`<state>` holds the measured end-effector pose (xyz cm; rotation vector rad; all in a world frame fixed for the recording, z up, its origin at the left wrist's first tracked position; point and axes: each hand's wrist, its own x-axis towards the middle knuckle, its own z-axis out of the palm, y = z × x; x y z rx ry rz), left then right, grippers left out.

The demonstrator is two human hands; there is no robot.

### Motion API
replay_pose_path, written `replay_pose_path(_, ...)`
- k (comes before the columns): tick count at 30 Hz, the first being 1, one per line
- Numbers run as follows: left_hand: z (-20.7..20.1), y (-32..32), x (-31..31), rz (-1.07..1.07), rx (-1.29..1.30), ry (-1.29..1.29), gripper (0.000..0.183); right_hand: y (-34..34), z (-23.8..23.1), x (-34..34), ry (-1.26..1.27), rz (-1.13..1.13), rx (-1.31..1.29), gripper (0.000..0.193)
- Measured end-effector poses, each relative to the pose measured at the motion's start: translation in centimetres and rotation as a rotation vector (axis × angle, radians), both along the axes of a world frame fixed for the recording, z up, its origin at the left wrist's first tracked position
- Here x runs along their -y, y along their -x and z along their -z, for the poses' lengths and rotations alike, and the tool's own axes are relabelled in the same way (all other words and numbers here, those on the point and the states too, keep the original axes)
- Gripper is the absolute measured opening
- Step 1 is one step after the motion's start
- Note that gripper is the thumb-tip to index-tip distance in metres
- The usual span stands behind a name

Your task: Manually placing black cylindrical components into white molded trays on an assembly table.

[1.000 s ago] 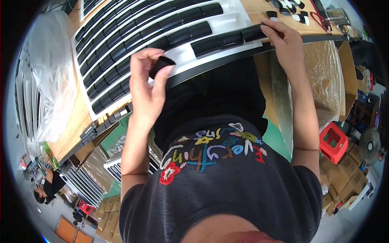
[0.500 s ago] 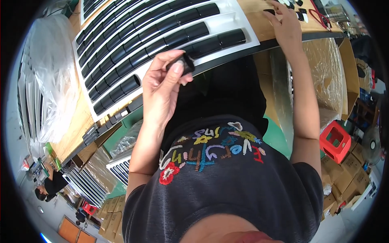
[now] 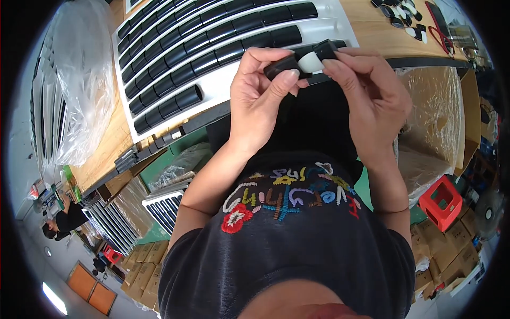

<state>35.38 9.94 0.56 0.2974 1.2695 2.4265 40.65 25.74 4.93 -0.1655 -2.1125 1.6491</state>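
My left hand [image 3: 255, 103] grips a short black cylindrical piece [image 3: 280, 67] between thumb and fingers, its end turned to the right. My right hand [image 3: 380, 98] pinches a small black-and-white plug-like part [image 3: 310, 63], with its white end against or very close to the cylinder; whether it is inside cannot be made out. Both hands are raised just in front of a white tray [image 3: 215, 89], near the table's front edge. The tray holds rows of glossy black cylinders [image 3: 167, 106] laid end to end.
Loose small black and white parts [image 3: 399, 15] lie on the wooden table at far right, beside a red-handled tool [image 3: 441, 41]. Plastic-lined cardboard [image 3: 470, 101] stands below right, near a red stool [image 3: 441, 202]. Plastic sheeting [image 3: 87, 80] covers stacked trays at left. Another person [image 3: 69, 218] works farther left.
My right hand has come from the loose parts at the far right to my left hand, bringing the black-and-white part. My left hand has shifted right with the cylinder.
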Motion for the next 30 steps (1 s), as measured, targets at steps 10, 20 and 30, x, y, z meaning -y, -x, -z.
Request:
replay_pose_path(10,-0.2,-0.8,1.4,0.096,0.038,0.009,0.024,0.2,-1.2,-0.9,-0.253,-0.147,0.043,0.03)
replay_pose_path(20,-3.4,-3.6,2.5,0.415,0.029,0.165,0.02,1.4,-1.0,2.2,0.477,-0.434,0.493,0.045)
replay_pose_path(30,-1.8,-3.2,1.5,0.208,0.097,0.201,0.019,1.0,2.2,2.7,0.254,-0.113,0.151,0.032)
